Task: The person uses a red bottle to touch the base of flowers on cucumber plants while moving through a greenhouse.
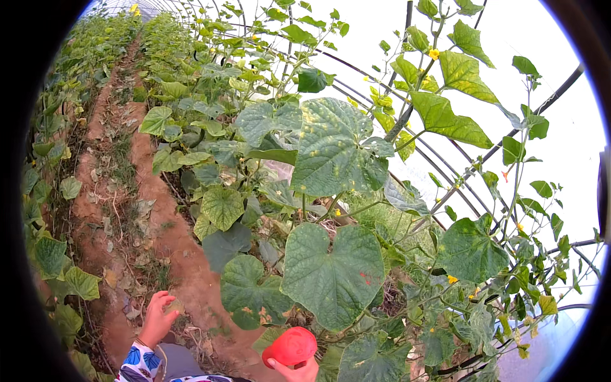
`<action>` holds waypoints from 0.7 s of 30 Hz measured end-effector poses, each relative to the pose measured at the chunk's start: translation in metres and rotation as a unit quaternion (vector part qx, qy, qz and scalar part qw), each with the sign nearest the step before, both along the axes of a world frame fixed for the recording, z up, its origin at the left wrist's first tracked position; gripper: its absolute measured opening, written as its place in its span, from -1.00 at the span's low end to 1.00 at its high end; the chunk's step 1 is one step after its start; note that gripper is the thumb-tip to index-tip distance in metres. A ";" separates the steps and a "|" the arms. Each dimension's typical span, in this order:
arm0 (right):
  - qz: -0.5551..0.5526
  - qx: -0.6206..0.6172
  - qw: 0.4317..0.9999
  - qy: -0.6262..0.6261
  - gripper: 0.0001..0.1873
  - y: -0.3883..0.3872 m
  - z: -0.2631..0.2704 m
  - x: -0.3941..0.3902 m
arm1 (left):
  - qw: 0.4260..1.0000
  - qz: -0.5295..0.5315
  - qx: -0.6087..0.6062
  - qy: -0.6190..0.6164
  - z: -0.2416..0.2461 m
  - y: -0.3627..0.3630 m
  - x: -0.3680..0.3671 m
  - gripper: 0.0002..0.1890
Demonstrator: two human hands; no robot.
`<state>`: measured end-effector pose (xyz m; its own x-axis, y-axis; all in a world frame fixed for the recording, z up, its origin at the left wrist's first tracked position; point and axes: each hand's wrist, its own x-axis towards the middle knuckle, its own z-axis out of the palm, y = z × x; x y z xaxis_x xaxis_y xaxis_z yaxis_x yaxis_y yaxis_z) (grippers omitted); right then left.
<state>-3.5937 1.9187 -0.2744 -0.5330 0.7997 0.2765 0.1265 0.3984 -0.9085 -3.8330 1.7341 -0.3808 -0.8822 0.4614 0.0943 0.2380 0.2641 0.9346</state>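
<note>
My right hand (303, 372), at the bottom of the view, grips a red container (293, 344) that looks like plastic. Its thumb lies along the side, and the rounded end faces up towards me. Just beside it hang broad cucumber leaves (334, 272), some with pale or brown spots. To the left, my left hand (160, 317) hovers above the path with fingers curved. A pale greenish patch (176, 308) shows at its fingertips; whether it is held or lies behind them is unclear.
A reddish soil path (157, 205) strewn with dry leaves runs ahead between rows of cucumber vines (191, 95). On the right, vines with yellow flowers (434, 54) climb along dark curved greenhouse hoops (558, 90) under pale plastic film. Leaves crowd close to my right hand.
</note>
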 end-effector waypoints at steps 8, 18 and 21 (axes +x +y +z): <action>-0.050 -0.062 0.997 -0.005 -0.31 -0.018 0.005 -0.091 | 0.999 -0.008 -0.035 0.027 0.014 -0.019 -0.101 -0.60; -0.045 -0.037 0.998 0.004 -0.41 -0.037 0.028 -0.216 | 0.996 0.000 -0.056 0.075 -0.013 -0.065 -0.257 -0.66; -0.024 -0.023 0.999 0.009 -0.46 -0.047 0.036 -0.248 | 0.998 -0.002 -0.062 0.008 -0.025 -0.086 -0.284 -0.63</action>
<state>-3.8413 1.8718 -0.2389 -0.4888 0.8366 0.2474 0.1285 0.3496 -0.9281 -4.1172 1.6477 -0.4059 -0.8791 0.4739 0.0506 0.2546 0.3772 0.8904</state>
